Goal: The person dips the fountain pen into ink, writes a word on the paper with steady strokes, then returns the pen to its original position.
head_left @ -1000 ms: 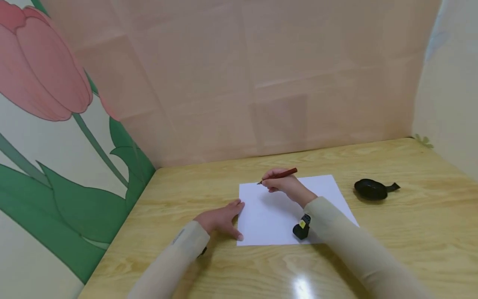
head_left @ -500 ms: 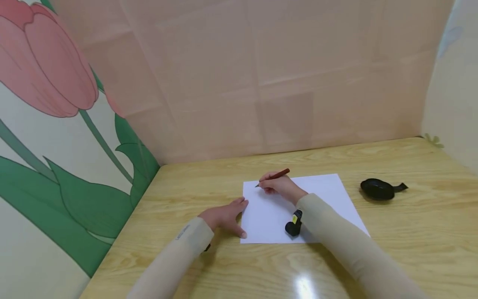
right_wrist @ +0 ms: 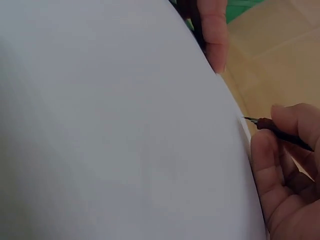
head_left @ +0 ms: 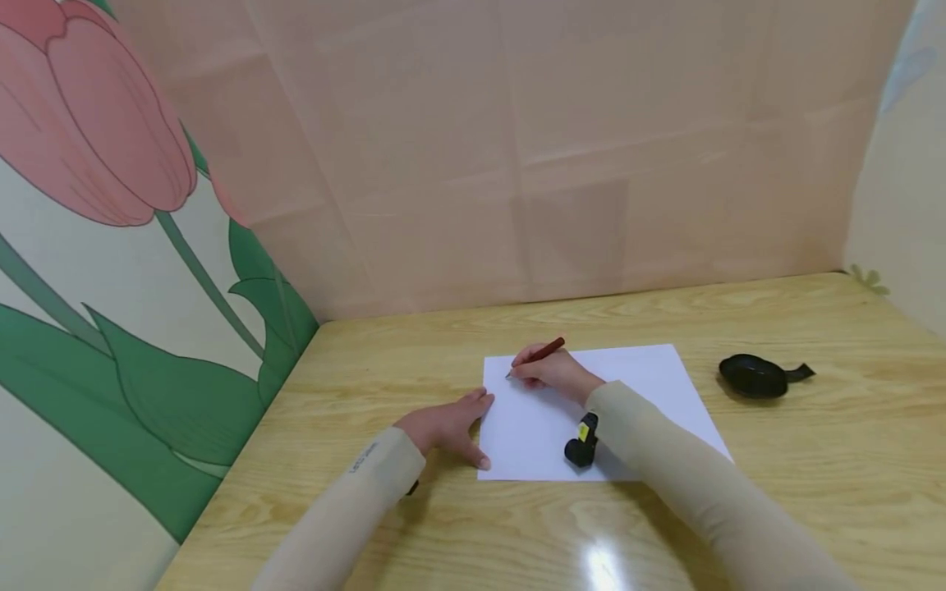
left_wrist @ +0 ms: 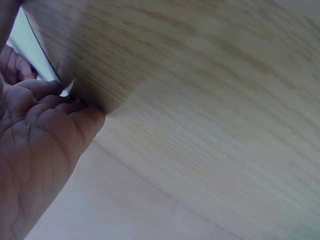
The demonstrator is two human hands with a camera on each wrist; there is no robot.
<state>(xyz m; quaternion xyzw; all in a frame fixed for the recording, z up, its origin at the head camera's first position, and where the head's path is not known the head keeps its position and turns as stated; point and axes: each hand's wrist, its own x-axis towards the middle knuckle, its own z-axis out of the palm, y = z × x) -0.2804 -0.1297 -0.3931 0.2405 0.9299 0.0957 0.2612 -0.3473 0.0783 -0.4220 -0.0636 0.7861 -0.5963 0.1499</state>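
A white sheet of paper (head_left: 532, 443) lies on the wooden table. My right hand (head_left: 556, 371) pinches a dark red pen (head_left: 548, 349) near its lower end, with the barrel slanting up to the right. Its pointed metal nib (right_wrist: 251, 119) shows in the right wrist view, and in the head view the tip is close over the sheet's upper left part. My left hand (head_left: 447, 428) rests at the sheet's left edge, thumb and fingers spread, fingertips on the border. In the left wrist view, the left palm (left_wrist: 42, 145) faces the camera. No marks show on the sheet.
A small black oval dish with a short tail-like handle (head_left: 754, 376) sits right of the paper. Wood-grain tabletop (head_left: 369, 361) surrounds the sheet. A pinkish sheet (head_left: 414, 164) covers the back, and a tulip-painted wall (head_left: 126, 139) stands at the left.
My right hand has brought the pen tip left and nearer to me, from by the sheet's top edge to inside its upper left part. The left hand keeps its place; the head view shifts slightly.
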